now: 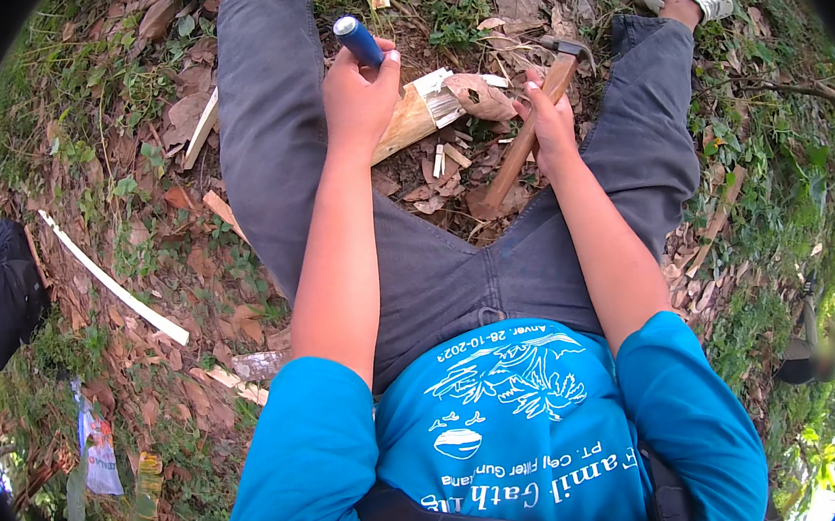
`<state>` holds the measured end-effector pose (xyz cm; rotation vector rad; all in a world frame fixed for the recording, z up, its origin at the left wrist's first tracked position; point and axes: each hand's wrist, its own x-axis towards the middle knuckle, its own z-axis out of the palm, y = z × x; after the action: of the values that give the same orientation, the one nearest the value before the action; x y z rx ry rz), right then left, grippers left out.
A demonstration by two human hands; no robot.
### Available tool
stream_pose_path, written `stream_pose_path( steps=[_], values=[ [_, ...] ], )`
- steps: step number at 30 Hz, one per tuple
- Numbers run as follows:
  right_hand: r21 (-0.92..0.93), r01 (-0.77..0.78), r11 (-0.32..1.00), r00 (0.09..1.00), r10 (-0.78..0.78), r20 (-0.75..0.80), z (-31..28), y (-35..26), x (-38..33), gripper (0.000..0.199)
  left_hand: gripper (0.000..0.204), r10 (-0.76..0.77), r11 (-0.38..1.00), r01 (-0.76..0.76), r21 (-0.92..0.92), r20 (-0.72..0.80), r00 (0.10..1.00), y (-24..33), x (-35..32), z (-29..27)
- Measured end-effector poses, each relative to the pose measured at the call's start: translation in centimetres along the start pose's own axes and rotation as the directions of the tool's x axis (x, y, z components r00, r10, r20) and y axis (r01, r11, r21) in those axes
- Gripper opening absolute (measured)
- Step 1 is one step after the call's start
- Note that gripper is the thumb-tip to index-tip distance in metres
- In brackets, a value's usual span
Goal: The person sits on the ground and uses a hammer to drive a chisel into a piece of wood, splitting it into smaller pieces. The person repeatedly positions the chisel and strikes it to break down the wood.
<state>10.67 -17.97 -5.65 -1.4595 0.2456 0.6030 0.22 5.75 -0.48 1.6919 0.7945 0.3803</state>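
Holding a blue cylindrical handle point(354, 36), the curled left grip point(361, 93) is near a split yellowish log point(405, 129). Between grey-trousered legs point(272, 104), the right grip point(554, 132) wraps a brown wooden-handled metal hammer point(516, 158), likely head-heavy, best held lower.

Log point(403, 129), dry leaves point(517, 0) on ground point(132, 373)
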Motion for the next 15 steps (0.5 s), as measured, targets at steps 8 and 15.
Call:
stream_pose_path(
  steps=[8, 15],
  values=[
    [-0.253, -0.082, 0.964, 0.993, 0.101, 0.064, 0.1, 2.6, -0.1, 0.059, 0.015, 0.056, 0.992, -0.054, -0.117, 0.013, 0.998, -0.6, 0.3, 1.2],
    [-0.662, 0.044, 0.749, 0.999, -0.036, 0.026, -0.4, 5.5, 0.1, 0.036, 0.022, 0.067, 0.992, -0.074, 0.104, 0.066, 0.996, 0.2, 0.2, 1.2]
  ],
)
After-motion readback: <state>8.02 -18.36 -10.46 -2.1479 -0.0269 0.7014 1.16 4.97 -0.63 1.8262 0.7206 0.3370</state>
